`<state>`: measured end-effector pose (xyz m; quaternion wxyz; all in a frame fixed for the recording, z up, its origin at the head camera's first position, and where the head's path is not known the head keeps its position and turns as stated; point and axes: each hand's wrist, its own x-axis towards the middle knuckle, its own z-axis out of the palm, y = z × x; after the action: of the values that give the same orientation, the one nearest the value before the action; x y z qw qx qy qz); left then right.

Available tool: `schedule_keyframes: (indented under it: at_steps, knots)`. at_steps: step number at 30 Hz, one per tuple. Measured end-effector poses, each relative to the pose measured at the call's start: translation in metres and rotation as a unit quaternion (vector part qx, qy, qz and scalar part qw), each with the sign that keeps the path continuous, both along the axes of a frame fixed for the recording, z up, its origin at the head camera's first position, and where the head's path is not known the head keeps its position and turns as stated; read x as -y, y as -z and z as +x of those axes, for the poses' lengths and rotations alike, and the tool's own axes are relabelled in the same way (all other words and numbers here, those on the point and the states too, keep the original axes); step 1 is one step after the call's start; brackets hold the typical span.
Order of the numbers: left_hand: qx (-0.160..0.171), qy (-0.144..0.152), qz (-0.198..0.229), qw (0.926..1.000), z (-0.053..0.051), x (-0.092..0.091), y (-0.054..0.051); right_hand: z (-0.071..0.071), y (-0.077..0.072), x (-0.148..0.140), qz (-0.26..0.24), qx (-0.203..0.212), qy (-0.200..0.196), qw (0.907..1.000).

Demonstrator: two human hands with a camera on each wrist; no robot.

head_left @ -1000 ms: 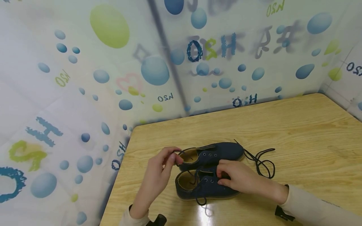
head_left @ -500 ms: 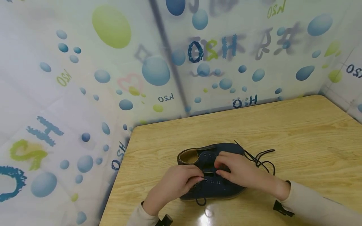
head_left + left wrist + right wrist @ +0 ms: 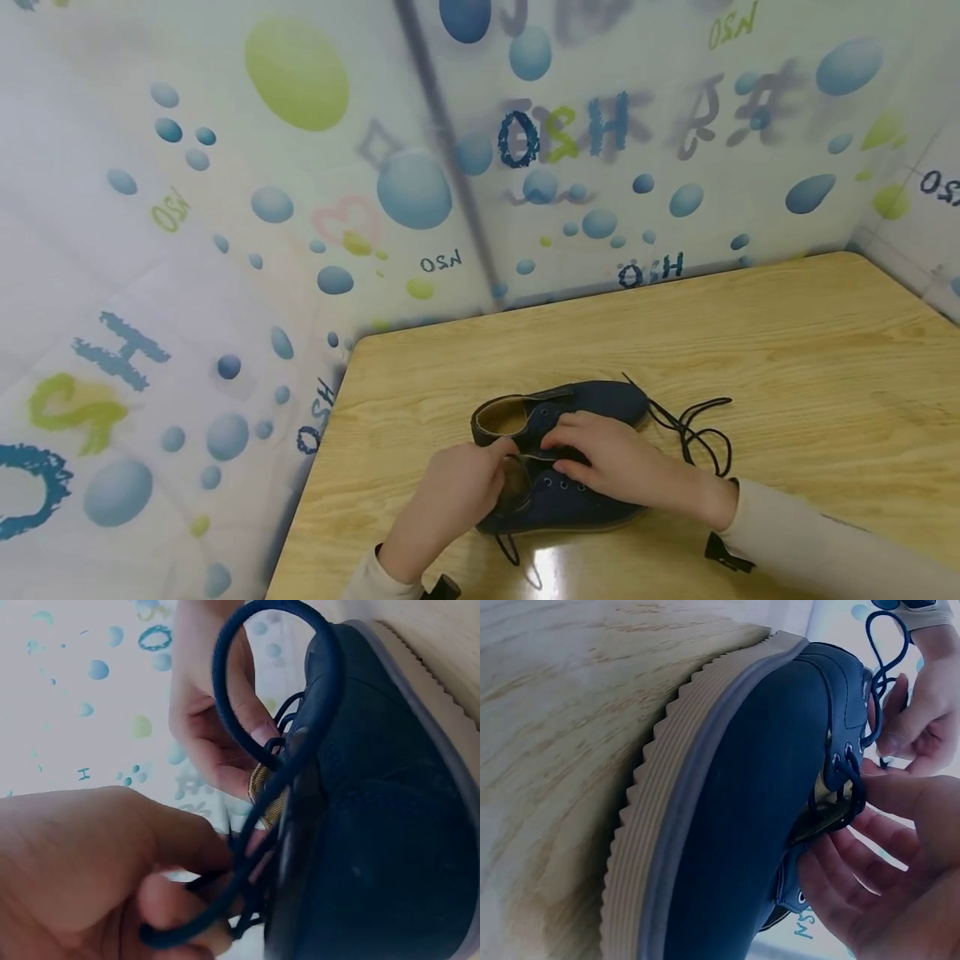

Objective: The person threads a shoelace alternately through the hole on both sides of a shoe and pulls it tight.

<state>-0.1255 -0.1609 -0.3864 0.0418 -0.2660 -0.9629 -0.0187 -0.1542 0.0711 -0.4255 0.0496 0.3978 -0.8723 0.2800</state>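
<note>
Two navy lace-up shoes lie side by side with toes to the right. On the near shoe (image 3: 570,507), a dark shoelace (image 3: 334,682) runs through some eyelets and stands up in a loop. My left hand (image 3: 459,485) is over this shoe's heel opening and pinches the shoelace between thumb and fingers. At the lacing, my right hand (image 3: 615,457) holds the near shoe by its eyelet flaps, its thumb beside the lace and its other fingers across the opening, as the right wrist view shows. The far shoe (image 3: 611,402) sits just behind, its inside visible.
Loose dark laces (image 3: 686,427) lie tangled on the wooden table (image 3: 787,350), right of the far shoe's toe. A patterned wall covering (image 3: 300,217) closes off the back and left. A lace loop (image 3: 508,548) hangs at the near shoe's front side.
My left hand came from the far shoe's heel to the near shoe's eyelets, then back left over its heel opening. My right hand shifted slightly left. The hanging lace loop moved left.
</note>
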Motion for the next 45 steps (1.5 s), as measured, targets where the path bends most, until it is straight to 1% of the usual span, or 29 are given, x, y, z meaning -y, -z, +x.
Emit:
schedule_keyframes:
  at_steps: [2,5,9,13,16,18,22,26,28,32,36,40,43,45]
  knots:
    - [-0.001,0.010,0.010,0.9999,-0.001,0.000,0.000,0.000,0.001,0.000,-0.002,-0.011,-0.001,0.9999]
    - [0.006,0.011,0.022,0.9997,-0.002,-0.001,0.000,-0.002,0.003,0.001,-0.007,-0.018,-0.003,0.9998]
    - [0.005,0.010,0.027,0.9996,-0.002,-0.003,0.000,-0.005,0.007,0.001,-0.019,-0.005,0.001,0.9998]
    - [-0.007,0.018,0.026,0.9995,-0.001,-0.007,0.002,-0.007,0.009,0.002,-0.035,0.012,0.009,0.9993]
    - [-0.016,0.036,0.014,0.9991,-0.002,-0.010,0.006,-0.008,0.009,0.002,-0.045,0.019,0.012,0.9987]
    - [-0.016,0.046,0.010,0.9988,-0.002,-0.012,0.010,-0.009,0.010,0.002,-0.049,0.025,0.014,0.9984]
    - [-0.015,0.057,0.009,0.9982,-0.004,-0.015,0.014,-0.010,0.011,0.002,-0.054,0.033,0.017,0.9979]
    - [-0.022,0.064,0.011,0.9977,-0.005,-0.016,0.016,-0.009,0.010,0.003,-0.054,0.038,0.017,0.9977]
    - [-0.027,0.066,0.018,0.9973,-0.005,-0.017,0.016,-0.009,0.010,0.002,-0.055,0.038,0.017,0.9976]
    - [-0.038,0.070,0.031,0.9963,-0.005,-0.017,0.017,-0.008,0.009,0.001,-0.060,0.030,0.016,0.9976]
    - [-0.046,0.064,0.032,0.9964,-0.006,-0.018,0.018,-0.009,0.010,0.002,-0.058,0.027,0.015,0.9978]
    - [-0.050,0.043,0.028,0.9974,-0.006,-0.021,0.020,-0.009,0.011,0.002,-0.052,0.031,0.015,0.9980]
    - [-0.057,0.012,0.038,0.9976,-0.006,-0.024,0.020,-0.009,0.012,0.002,-0.054,0.027,0.014,0.9981]
    - [-0.071,-0.021,0.050,0.9960,-0.006,-0.026,0.020,-0.009,0.012,0.002,-0.059,0.023,0.012,0.9979]
